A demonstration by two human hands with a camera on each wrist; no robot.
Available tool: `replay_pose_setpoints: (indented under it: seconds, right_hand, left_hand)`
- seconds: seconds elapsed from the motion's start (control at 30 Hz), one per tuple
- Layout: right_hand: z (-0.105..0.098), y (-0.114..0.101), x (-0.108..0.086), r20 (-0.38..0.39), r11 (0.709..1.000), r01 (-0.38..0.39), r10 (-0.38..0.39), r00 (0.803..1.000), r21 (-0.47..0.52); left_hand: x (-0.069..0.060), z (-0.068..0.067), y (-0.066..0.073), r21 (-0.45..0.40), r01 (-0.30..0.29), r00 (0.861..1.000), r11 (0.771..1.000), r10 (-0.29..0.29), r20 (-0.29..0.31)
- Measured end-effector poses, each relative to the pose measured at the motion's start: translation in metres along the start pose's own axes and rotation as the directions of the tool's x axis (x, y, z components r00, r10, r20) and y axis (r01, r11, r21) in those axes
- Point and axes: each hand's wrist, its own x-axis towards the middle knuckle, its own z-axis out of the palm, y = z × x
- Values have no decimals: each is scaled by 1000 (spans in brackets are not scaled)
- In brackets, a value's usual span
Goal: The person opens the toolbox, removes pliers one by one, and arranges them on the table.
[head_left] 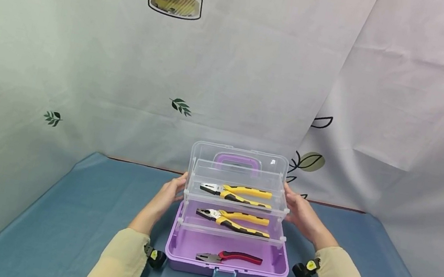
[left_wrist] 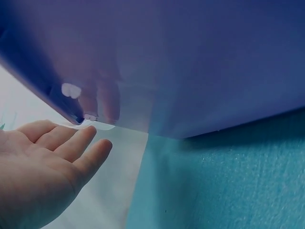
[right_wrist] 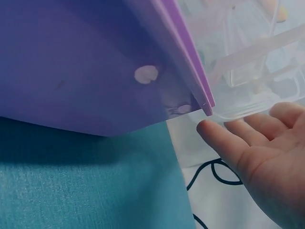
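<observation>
The left hand point(head_left: 167, 196) and right hand point(head_left: 304, 215) reach forward, apart, straight-fingered, contact unclear, flanking one open purple plastic toolbox point(head_left: 184, 266) holding two yellow-and-black metal pliers point(head_left: 240, 190), one red-and-black metal pair point(head_left: 236, 256)

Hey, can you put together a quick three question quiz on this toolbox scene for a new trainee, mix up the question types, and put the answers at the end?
1. What colours are the handles of the pliers in the purple base?
2. True or false: the upper tray and the lower tray both hold yellow-and-black pliers.
3. Where is the left hand?
A) On the front latch
B) At the left side of the trays
C) Inside the purple base

Key: 1. Red and black. 2. True. 3. B.
</observation>
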Motion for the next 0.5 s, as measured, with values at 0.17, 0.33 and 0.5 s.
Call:
replay_pose_setpoints:
  seconds: [0.17,0.33,0.5]
  right_hand:
    - [0,0,5,3,1000,-27,27,1000,2]
    - [1,2,10,-6,999,-45,45,999,-7]
    - [1,4,10,12,999,-40,40,999,-2]
  left_hand:
    - [3,1,-2,-2,12,1000,1000,-12,-12]
    - [4,2,-5,-13,20,999,1000,-20,-27]
    - [4,4,-8,-26,22,1000,999,-23,-18]
